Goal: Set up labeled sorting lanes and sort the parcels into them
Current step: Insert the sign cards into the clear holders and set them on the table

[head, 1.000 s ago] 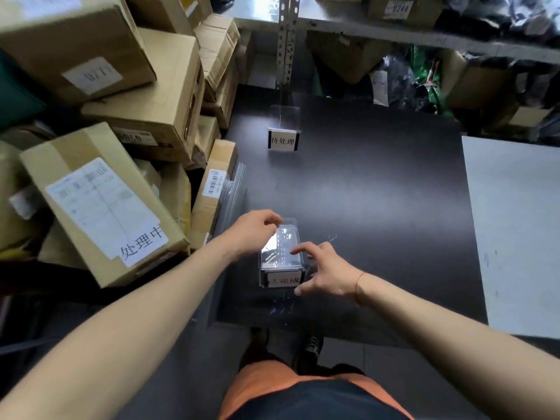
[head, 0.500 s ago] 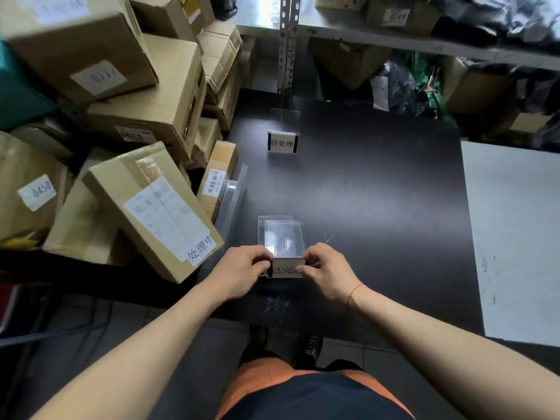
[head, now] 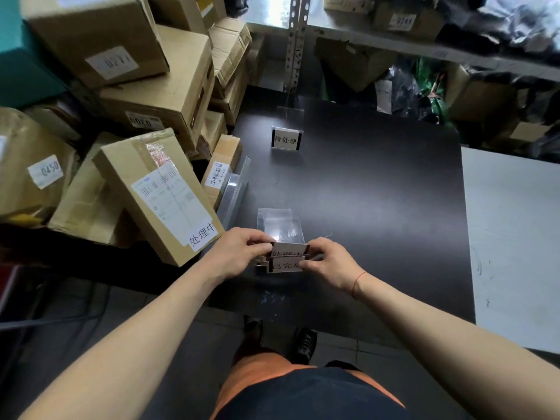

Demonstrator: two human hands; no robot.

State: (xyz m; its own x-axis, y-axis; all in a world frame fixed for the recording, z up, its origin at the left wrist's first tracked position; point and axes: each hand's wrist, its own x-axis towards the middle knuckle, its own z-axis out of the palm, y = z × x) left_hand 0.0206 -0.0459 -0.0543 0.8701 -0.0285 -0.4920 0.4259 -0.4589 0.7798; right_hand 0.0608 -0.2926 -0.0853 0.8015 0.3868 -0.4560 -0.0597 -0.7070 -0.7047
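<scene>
While both sets of fingertips (head: 266, 248) pinch the ends of two small label cards (head: 289, 257), the left hand (head: 239, 253) and right hand (head: 328, 262) hold them just above the near edge of the dark table (head: 378, 192), one card overlapping the other. Touching them behind stands a clear acrylic sign holder (head: 277, 224). A second holder with a printed label (head: 286, 140) stands upright near the table's far edge. Off the left edge, cardboard parcels (head: 157, 189) lie heaped, one tilted against the table's side with a white sticker facing up. A pale surface (head: 515, 237) adjoins the right edge
</scene>
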